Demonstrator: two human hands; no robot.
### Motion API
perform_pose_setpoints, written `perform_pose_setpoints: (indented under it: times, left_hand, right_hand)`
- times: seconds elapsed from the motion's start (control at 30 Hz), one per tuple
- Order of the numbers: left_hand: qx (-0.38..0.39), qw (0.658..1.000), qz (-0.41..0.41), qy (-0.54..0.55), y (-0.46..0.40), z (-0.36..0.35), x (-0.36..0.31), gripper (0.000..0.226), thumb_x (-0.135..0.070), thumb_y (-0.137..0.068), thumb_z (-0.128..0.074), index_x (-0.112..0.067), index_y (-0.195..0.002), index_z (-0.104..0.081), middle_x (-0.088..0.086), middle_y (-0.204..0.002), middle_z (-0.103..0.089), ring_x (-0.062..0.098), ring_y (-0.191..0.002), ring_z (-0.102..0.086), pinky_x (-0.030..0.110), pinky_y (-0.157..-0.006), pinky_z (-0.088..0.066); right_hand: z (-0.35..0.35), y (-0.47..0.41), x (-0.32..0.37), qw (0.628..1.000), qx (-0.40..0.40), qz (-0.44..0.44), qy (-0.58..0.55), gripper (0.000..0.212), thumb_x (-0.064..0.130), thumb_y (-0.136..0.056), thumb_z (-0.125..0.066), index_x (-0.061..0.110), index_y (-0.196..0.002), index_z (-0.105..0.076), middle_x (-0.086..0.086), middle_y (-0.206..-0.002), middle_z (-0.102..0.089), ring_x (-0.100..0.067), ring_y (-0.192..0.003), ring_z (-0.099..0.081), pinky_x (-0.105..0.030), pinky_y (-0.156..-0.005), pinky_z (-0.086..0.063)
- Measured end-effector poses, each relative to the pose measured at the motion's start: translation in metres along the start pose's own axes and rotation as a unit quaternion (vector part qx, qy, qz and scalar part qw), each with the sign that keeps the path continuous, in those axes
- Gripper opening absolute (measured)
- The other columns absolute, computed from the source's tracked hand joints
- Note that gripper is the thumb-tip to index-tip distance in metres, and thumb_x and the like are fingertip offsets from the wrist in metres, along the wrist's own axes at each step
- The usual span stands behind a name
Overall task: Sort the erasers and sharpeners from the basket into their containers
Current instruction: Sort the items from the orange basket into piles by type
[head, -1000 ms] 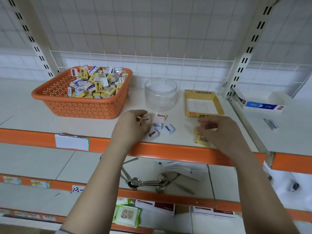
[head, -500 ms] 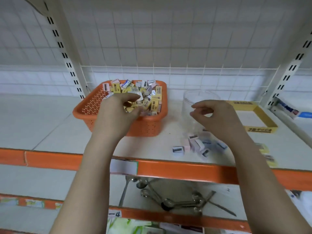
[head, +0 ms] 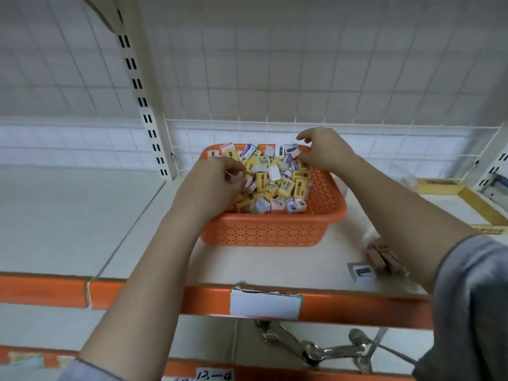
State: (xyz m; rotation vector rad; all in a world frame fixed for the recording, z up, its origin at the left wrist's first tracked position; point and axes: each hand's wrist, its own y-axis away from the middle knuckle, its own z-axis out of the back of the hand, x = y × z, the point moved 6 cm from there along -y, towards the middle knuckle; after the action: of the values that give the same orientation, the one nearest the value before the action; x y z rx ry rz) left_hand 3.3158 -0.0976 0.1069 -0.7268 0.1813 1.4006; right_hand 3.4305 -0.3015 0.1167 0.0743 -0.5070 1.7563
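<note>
Shelf: white board (head: 82, 215), orange basket (head: 275, 229) at centre frame, full of mixed erasers and sharpeners (head: 277, 182).
Your left hand (head: 214, 185): curled into pile, contents unclear.
Your right hand (head: 324, 152): loosely open, nothing held.
Risk: blind grabs mix types.

A white tiled wall (head: 68, 144) fills the upper frame behind a white wire grid panel (head: 302, 78), a slotted cream upright (head: 143, 105) stands at upper left, and pale shelves (head: 68, 215) edged with orange rails (head: 137, 294) cross the lower half under soft, even light.
</note>
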Motion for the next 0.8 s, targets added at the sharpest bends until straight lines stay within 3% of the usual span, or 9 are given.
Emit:
perform_pose_setpoints:
  times: [0.1, 0.3, 0.53, 0.67, 0.8]
  left_hand:
    - [0.007, 1.000, 0.010, 0.004, -0.001, -0.002, 0.005, 0.021, -0.033, -0.090, -0.060, -0.026, -0.108, -0.068, -0.008, -0.100, -0.068, 0.007, -0.087, -0.061, 0.024, -0.075, -0.047]
    - [0.012, 1.000, 0.013, 0.000, -0.003, -0.003, 0.008, 0.023, -0.034, -0.091, -0.057, -0.027, -0.111, -0.067, -0.007, -0.103, -0.068, 0.007, -0.090, -0.060, 0.024, -0.075, -0.047]
    - [0.014, 1.000, 0.009, -0.012, -0.007, -0.006, 0.013, 0.025, -0.034, -0.091, -0.058, -0.025, -0.114, -0.066, -0.008, -0.105, -0.066, 0.004, -0.089, -0.056, 0.019, -0.072, -0.040]
    - [0.021, 1.000, 0.006, 0.002, -0.013, -0.008, 0.013, 0.022, -0.033, -0.091, -0.059, -0.025, -0.110, -0.067, -0.009, -0.098, -0.065, 0.003, -0.086, -0.057, 0.021, -0.072, -0.044]
    - [0.032, 0.999, -0.009, -0.010, -0.022, -0.009, 0.011, 0.024, -0.029, -0.090, -0.059, -0.023, -0.112, -0.067, -0.007, -0.103, -0.066, 0.006, -0.088, -0.058, 0.021, -0.073, -0.044]
  right_hand:
    - [-0.009, -0.021, -0.002, 0.997, 0.028, 0.018, 0.067, 0.053, 0.016, -0.082, -0.065, 0.021, -0.133, -0.052, -0.004, -0.137, -0.051, -0.023, -0.123, -0.049, -0.037, -0.093, -0.047]
    - [-0.021, -0.036, -0.003, 0.989, 0.038, 0.055, 0.132, 0.045, 0.021, -0.084, -0.065, 0.021, -0.128, -0.056, -0.004, -0.132, -0.052, -0.024, -0.118, -0.050, -0.035, -0.082, -0.045]
    - [-0.020, -0.031, -0.008, 0.994, -0.008, 0.059, 0.097, 0.027, 0.023, -0.082, -0.068, 0.015, -0.107, -0.063, -0.007, -0.109, -0.063, -0.025, -0.096, -0.058, -0.032, -0.070, -0.047]
    - [-0.022, -0.031, -0.005, 0.990, 0.010, 0.078, 0.117, 0.028, 0.023, -0.083, -0.067, 0.016, -0.110, -0.062, -0.005, -0.109, -0.062, -0.024, -0.097, -0.058, -0.029, -0.066, -0.040]
    - [-0.019, -0.031, -0.006, 0.991, 0.018, 0.067, 0.116, 0.024, 0.027, -0.082, -0.069, 0.019, -0.104, -0.062, -0.003, -0.107, -0.063, -0.023, -0.095, -0.058, -0.029, -0.066, -0.042]
